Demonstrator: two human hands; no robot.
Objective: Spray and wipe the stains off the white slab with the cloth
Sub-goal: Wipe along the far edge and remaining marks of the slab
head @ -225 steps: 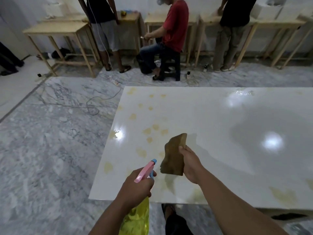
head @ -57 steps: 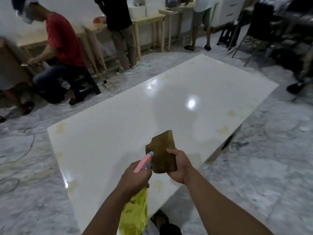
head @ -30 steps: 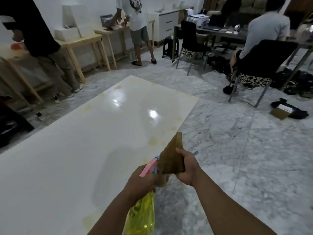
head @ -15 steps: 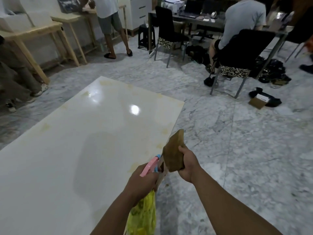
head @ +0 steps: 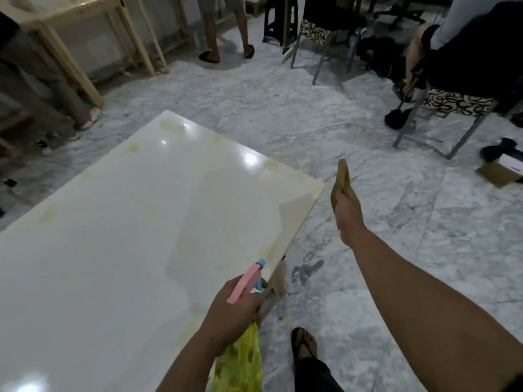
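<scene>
The glossy white slab [head: 119, 230] fills the left of the view, its far corner pointing away. Faint yellow stains [head: 172, 128] mark its far corner, its right edge and its near right edge. My left hand [head: 232, 309] grips a yellow spray bottle [head: 240, 363] with a pink and blue head, held over the slab's near right edge. My right hand [head: 346, 210] holds a folded brown cloth [head: 341, 179] upright, out over the floor to the right of the slab's corner.
Marble floor [head: 396, 250] surrounds the slab. My sandalled foot [head: 304, 343] stands beside its right edge. Wooden tables [head: 85, 32] and a standing person's legs [head: 223, 26] are behind; chairs [head: 452, 103] with a seated person and a cardboard box [head: 498, 172] are at right.
I have walked along the slab to its right end, and the view has tilted down. My right hand with the cloth has swung away from the bottle to the right.
</scene>
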